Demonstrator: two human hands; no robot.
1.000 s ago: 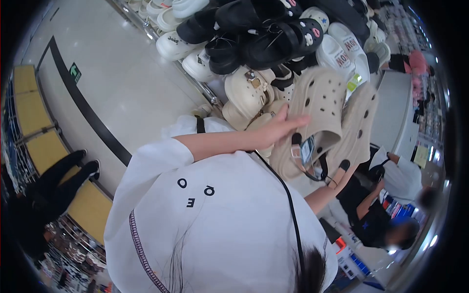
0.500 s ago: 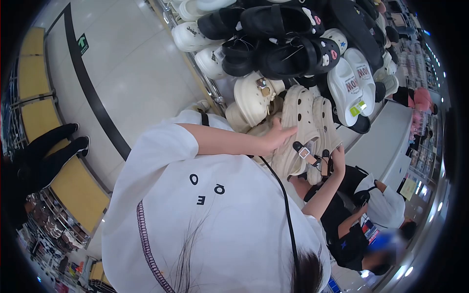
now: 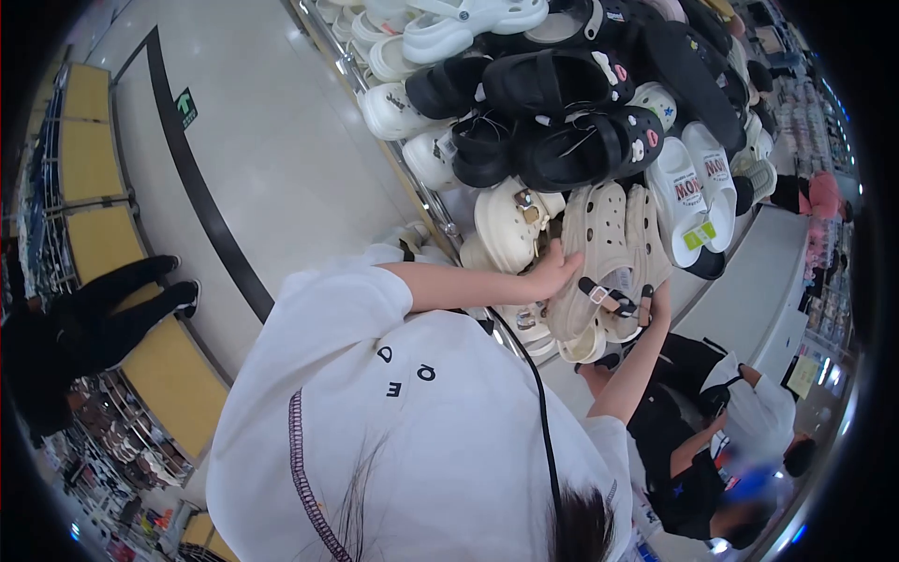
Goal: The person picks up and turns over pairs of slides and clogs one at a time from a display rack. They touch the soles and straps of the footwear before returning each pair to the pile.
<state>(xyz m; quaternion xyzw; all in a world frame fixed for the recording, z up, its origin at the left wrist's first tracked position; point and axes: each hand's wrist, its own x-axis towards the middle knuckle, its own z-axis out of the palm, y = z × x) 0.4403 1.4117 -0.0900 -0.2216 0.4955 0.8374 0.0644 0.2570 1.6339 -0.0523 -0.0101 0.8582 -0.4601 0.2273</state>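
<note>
Clogs point(image 3: 607, 229), one beige pair, beside black shoes point(image 3: 569, 155): we note our left hand point(image 3: 556, 273) half-closed on their left side, right hand point(image 3: 659, 302) half-closed on their right.

bright indoor light | lights point(image 3: 824, 372) glare lower right | soft floor point(image 3: 272, 122) sheen | fisheye-bent edges, black corners | 1 head point(image 3: 746, 489) blurred

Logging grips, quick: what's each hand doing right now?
Left hand: holding the beige clogs, fingers partly hidden.
Right hand: holding the pair's other side, fingers partly hidden.
</note>
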